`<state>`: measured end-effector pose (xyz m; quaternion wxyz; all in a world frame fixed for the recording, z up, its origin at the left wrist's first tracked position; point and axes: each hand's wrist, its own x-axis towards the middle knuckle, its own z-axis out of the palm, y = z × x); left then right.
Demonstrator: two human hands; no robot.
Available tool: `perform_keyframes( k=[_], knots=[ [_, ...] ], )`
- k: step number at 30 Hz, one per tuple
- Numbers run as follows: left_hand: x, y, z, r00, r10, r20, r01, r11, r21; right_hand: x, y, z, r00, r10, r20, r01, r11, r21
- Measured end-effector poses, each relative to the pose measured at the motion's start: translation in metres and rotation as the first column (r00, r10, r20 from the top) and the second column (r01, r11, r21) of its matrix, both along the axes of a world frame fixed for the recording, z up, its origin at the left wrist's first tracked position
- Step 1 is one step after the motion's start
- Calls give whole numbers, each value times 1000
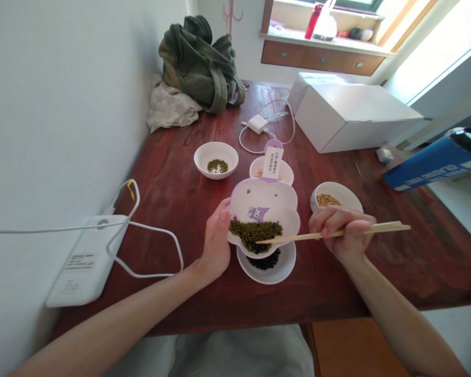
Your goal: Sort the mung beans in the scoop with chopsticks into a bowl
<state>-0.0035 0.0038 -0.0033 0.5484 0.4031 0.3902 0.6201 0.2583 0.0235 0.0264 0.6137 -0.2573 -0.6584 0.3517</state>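
Observation:
My left hand [217, 238] grips the left edge of a white cartoon-printed plate [265, 201] with a purple rim. Green mung beans [259, 230] lie heaped toward the plate's near side. In my right hand [343, 230] is a pair of wooden chopsticks [298, 237], tips among the beans. Beneath the plate's near edge stands a white bowl [284, 269] of black beans [265, 261]. Some mung beans sit in another white bowl [215, 150] at the far left. Behind my right hand, a white bowl [349, 196] holds yellow soybeans [327, 200].
Beyond the plate are a labelled paper tag [273, 161] and a partly hidden white bowl [286, 170]. A white charger [258, 124] with cable, a white box [357, 112], a blue bottle [427, 162], a green bag [200, 63] and a white power bank [86, 267] surround the work area.

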Motion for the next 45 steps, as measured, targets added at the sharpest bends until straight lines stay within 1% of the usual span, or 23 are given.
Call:
perform_keyframes(
  k=[5,11,16,19,24,30,33,38,45],
  knots=[
    [1,0,0,1000,17,3,-17,1000,-4,-3,-1,-1,1000,6,-1,-6,999,-32],
    [2,0,1,999,2,37,-2,1000,-6,-4,-2,0,999,34,-7,-35,998,-44],
    [1,-1,1,1000,-2,10,2,1000,7,-5,-1,-4,999,39,-23,-40,998,-46],
    [0,-2,1,1000,-1,20,2,1000,-10,-6,0,-6,998,47,-37,-49,997,-56],
    [1,-1,3,1000,19,1,-19,999,-29,-8,1,-8,995,49,-81,-59,992,-115],
    [1,-1,2,1000,18,-20,-18,1000,-11,-11,2,-6,990,13,-144,-41,979,-198],
    [1,-1,3,1000,9,-5,-9,1000,-15,-11,4,-4,987,13,-160,-45,979,-198],
    [2,-1,4,1000,14,12,-14,1000,-13,-8,5,-3,988,-9,-154,-18,985,-172],
    [1,0,1,1000,5,7,-5,1000,-8,-10,1,-5,992,37,-122,-57,985,-166]
  ],
)
